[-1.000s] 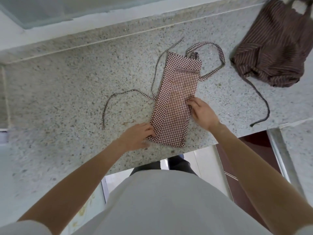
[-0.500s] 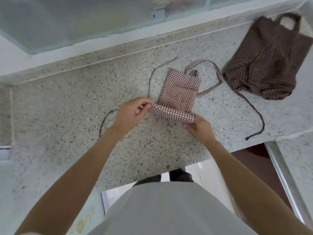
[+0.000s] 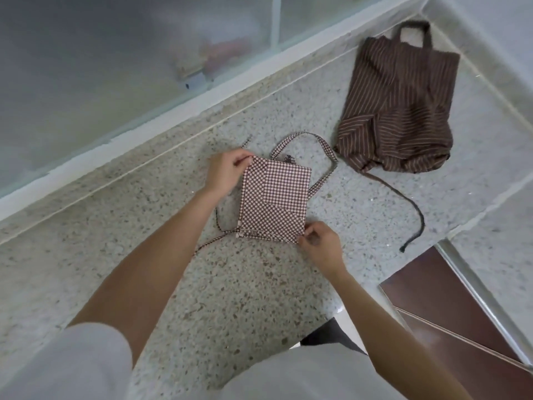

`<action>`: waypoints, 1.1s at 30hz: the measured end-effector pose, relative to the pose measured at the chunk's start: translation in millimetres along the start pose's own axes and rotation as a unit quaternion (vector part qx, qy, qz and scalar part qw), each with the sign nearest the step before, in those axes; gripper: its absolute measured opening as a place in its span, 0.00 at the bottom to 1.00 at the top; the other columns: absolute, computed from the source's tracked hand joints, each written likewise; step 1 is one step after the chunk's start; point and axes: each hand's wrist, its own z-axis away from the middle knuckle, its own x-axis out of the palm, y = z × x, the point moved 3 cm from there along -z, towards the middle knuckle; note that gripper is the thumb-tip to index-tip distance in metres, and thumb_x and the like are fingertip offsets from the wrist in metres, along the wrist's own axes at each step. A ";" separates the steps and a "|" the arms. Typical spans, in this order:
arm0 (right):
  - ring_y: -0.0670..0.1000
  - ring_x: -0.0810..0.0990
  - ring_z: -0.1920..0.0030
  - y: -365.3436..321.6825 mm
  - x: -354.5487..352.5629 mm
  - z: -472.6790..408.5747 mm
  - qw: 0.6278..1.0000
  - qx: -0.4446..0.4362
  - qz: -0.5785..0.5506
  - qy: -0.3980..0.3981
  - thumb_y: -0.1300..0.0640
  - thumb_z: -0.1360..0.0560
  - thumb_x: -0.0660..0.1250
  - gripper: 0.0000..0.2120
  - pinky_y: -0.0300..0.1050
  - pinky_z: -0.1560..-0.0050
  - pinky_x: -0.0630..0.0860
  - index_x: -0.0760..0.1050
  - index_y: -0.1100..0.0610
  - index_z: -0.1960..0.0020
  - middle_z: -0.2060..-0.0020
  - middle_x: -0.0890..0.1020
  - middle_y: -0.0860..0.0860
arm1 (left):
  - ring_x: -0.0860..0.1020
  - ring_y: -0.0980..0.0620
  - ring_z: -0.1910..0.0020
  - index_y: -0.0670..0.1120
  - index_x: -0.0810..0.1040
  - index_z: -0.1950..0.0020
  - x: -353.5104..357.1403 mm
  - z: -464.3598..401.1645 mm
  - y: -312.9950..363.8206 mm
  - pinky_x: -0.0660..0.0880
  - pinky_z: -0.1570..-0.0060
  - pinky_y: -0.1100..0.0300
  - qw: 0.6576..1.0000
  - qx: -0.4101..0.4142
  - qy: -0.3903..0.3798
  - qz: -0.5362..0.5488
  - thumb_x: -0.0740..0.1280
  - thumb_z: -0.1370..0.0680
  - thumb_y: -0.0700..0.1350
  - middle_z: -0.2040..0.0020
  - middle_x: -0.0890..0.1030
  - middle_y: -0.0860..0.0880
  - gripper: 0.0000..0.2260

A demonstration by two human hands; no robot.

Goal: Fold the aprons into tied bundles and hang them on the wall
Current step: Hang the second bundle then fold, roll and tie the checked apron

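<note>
Since a second ago the checked apron (image 3: 274, 200) goes from a long strip to a short folded rectangle, its near end brought up over the far half. It lies flat on the speckled stone counter (image 3: 236, 287), roughly mid-counter. Left hand (image 3: 226, 173) has shifted to the far-left corner and pinches the cloth edge there, fingers curled over it. Right hand (image 3: 320, 246) pinches the near-right corner at the fold, thumb and fingers closed on the fabric. Neck loop (image 3: 317, 140) of the checked apron sticks out past the far edge and curves round the right side. One thin tie (image 3: 213, 241) trails off the near-left corner under the left forearm; another short tie end (image 3: 246, 141) pokes out beyond the left hand.

Striped brown apron (image 3: 398, 111) sits crumpled to the right, well apart from the hands, just beside the neck loop. Its dark tie (image 3: 415, 215) snakes toward the counter edge. Frosted window (image 3: 115, 62) runs along the back. Person wears a white shirt (image 3: 302, 376), short sleeves.
</note>
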 end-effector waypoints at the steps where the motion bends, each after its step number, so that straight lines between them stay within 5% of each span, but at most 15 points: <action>1: 0.47 0.75 0.60 0.0 1.3 -1.1 1.000 0.010 -0.004 0.006 0.66 0.32 0.72 0.08 0.21 0.60 0.66 0.74 0.57 0.61 0.56 0.80 0.52 | 0.80 0.50 0.48 0.45 0.80 0.43 6.1 -6.6 -4.5 0.73 0.46 0.61 1.000 -0.015 -0.010 -0.016 0.66 0.23 0.43 0.47 0.83 0.47 0.10; 4: 0.46 0.79 0.58 -1.9 4.2 -3.9 0.998 0.050 -0.023 0.013 0.64 0.30 0.71 0.12 0.26 0.58 0.71 0.75 0.57 0.48 0.57 0.79 0.47 | 0.77 0.47 0.42 0.45 0.76 0.36 16.0 -16.5 -16.1 0.71 0.42 0.57 0.993 -0.033 -0.021 -0.107 0.66 0.23 0.46 0.40 0.79 0.46 0.15; 7: 0.45 0.77 0.57 -5.1 3.8 -4.4 0.999 0.038 -0.018 0.014 0.66 0.30 0.69 0.21 0.34 0.57 0.74 0.70 0.56 0.39 0.54 0.79 0.47 | 0.72 0.47 0.38 0.46 0.75 0.36 19.1 0.2 -11.5 0.68 0.37 0.51 0.989 0.060 -0.005 -0.138 0.64 0.22 0.45 0.37 0.75 0.46 0.14; 10: 0.46 0.76 0.54 -4.9 4.3 -3.9 1.000 -0.010 0.021 0.014 0.69 0.29 0.67 0.22 0.40 0.52 0.77 0.70 0.56 0.38 0.45 0.77 0.53 | 0.73 0.49 0.40 0.47 0.77 0.39 24.8 40.8 -4.9 0.68 0.39 0.54 0.967 0.203 -0.051 -0.142 0.62 0.22 0.49 0.40 0.77 0.48 0.14; 13: 0.53 0.75 0.49 -2.5 6.1 -3.9 0.994 -0.071 0.087 0.015 0.68 0.29 0.67 0.18 0.49 0.49 0.79 0.72 0.58 0.40 0.39 0.70 0.58 | 0.71 0.51 0.39 0.50 0.77 0.39 34.9 86.5 -18.2 0.67 0.40 0.54 0.944 0.236 -0.114 -0.199 0.62 0.26 0.59 0.40 0.76 0.50 0.20; 17: 0.59 0.66 0.33 2.5 0.0 -4.2 0.905 -0.283 0.316 -0.029 0.49 0.26 0.65 0.18 0.55 0.34 0.63 0.72 0.56 0.40 0.32 0.68 0.58 | 0.69 0.49 0.36 0.49 0.72 0.35 45.7 122.3 -41.2 0.66 0.36 0.51 0.938 0.189 -0.161 -0.243 0.70 0.29 0.58 0.36 0.73 0.49 0.26; 20: 0.58 0.66 0.30 6.0 -5.1 -15.6 0.845 -0.318 0.412 -0.120 0.41 0.32 0.68 0.29 0.58 0.28 0.54 0.72 0.55 0.37 0.33 0.71 0.56 | 0.69 0.48 0.34 0.47 0.70 0.32 46.2 122.9 -47.5 0.64 0.35 0.51 0.941 0.165 -0.166 -0.245 0.70 0.28 0.56 0.34 0.71 0.48 0.28; 22: 0.59 0.70 0.33 6.5 -6.8 -26.8 0.830 -0.321 0.427 -0.157 0.41 0.34 0.71 0.32 0.59 0.30 0.56 0.71 0.58 0.37 0.36 0.74 0.57 | 0.69 0.47 0.35 0.46 0.70 0.31 46.2 121.2 -47.7 0.64 0.35 0.50 0.937 0.171 -0.170 -0.252 0.70 0.28 0.56 0.33 0.71 0.46 0.29; 25: 0.60 0.75 0.38 1.8 -9.9 -36.9 0.805 -0.370 0.439 -0.151 0.46 0.32 0.72 0.24 0.55 0.33 0.66 0.73 0.60 0.44 0.41 0.78 0.58 | 0.72 0.46 0.37 0.44 0.71 0.32 44.6 123.3 -46.1 0.68 0.38 0.50 0.936 0.187 -0.155 -0.255 0.70 0.28 0.56 0.35 0.73 0.45 0.29; 28: 0.60 0.72 0.35 6.3 -10.3 -36.3 0.773 -0.418 0.454 -0.148 0.50 0.29 0.67 0.15 0.53 0.31 0.58 0.76 0.58 0.47 0.39 0.77 0.58 | 0.75 0.45 0.41 0.42 0.73 0.35 44.0 126.1 -44.5 0.73 0.43 0.50 0.939 0.199 -0.134 -0.247 0.71 0.28 0.54 0.38 0.75 0.44 0.26; 30: 0.59 0.69 0.32 9.8 -12.0 -37.4 0.781 -0.426 0.427 -0.163 0.51 0.26 0.63 0.12 0.54 0.28 0.55 0.74 0.56 0.47 0.37 0.76 0.58 | 0.78 0.45 0.45 0.42 0.75 0.38 44.7 126.5 -44.5 0.76 0.48 0.51 0.941 0.209 -0.110 -0.243 0.73 0.29 0.49 0.41 0.78 0.44 0.23; 33: 0.57 0.76 0.41 1.1 -17.4 -45.3 0.857 -0.378 0.299 -0.182 0.56 0.22 0.57 0.09 0.52 0.35 0.70 0.70 0.58 0.45 0.40 0.76 0.59 | 0.80 0.46 0.55 0.42 0.77 0.43 44.1 127.8 -42.8 0.78 0.55 0.54 0.945 0.216 -0.074 -0.234 0.73 0.29 0.44 0.49 0.80 0.45 0.17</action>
